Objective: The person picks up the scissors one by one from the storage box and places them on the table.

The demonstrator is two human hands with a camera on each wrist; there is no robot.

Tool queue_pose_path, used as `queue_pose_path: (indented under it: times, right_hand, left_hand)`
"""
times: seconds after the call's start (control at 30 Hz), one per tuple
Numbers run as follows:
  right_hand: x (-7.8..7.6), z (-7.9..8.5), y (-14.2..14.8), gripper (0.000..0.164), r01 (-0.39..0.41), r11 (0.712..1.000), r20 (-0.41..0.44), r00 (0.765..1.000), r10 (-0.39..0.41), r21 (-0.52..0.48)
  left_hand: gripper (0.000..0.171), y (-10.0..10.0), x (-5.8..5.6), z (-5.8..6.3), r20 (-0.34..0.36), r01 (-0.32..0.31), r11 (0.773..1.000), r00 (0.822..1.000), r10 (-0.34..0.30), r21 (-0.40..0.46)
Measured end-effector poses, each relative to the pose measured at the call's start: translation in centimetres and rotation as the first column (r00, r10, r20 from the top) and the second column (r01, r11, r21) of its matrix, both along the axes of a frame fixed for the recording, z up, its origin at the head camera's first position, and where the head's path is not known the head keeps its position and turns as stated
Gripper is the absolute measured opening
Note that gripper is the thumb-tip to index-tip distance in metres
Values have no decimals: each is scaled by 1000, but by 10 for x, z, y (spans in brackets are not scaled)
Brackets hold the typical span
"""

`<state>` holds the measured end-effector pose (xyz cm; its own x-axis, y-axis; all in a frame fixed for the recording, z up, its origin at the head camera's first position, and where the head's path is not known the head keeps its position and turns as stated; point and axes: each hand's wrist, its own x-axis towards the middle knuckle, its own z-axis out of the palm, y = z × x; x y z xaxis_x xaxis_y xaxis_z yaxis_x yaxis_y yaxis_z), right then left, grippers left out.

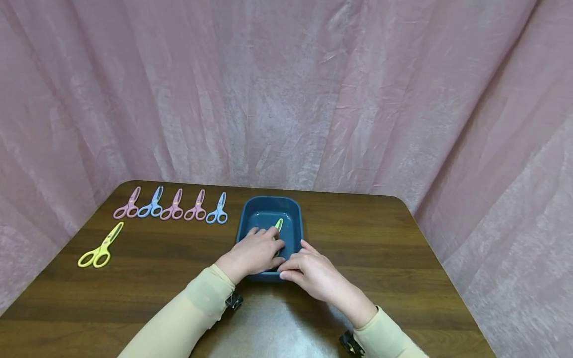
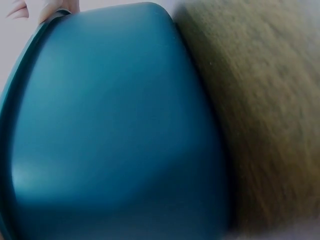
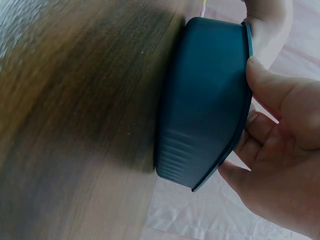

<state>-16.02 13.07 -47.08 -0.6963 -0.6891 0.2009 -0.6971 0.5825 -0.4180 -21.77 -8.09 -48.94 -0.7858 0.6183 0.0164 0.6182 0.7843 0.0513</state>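
A dark teal tray (image 1: pixel 270 200) stands on the table with green scissors (image 1: pixel 278 223) inside, blade pointing away. My left hand (image 1: pixel 257 251) reaches over its left rim, fingers and thumb around the scissors' handle end, which they mostly hide. At the near right corner my right hand (image 1: pixel 315 273) holds the tray's rim. The right wrist view shows that hand's thumb (image 3: pixel 265 82) against the outside of the rim and the other fingers behind it. The tray's side wall (image 2: pixel 115 115) fills most of the left wrist view.
Several pink and blue scissors (image 1: pixel 196 209) lie in a row along the far left of the wooden table (image 1: pixel 358 233), blades pointing away. Yellow scissors (image 1: pixel 102 248) lie nearer, at the left. A pink curtain (image 1: pixel 286 99) hangs behind the table.
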Motion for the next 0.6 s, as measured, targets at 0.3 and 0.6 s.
queue_pose_path:
  times: [0.3,0.6]
  right_hand:
    - [-1,-1,-1,12,-12,1000,-25,1000,12,-4]
    - [-1,-1,0,12,-9,1000,-34,999,9,-5]
  left_hand:
    - [40,0,0,-3,-98,-68,998,993,69,15]
    - [30,1,2,-1,-193,-79,997,978,78,-2]
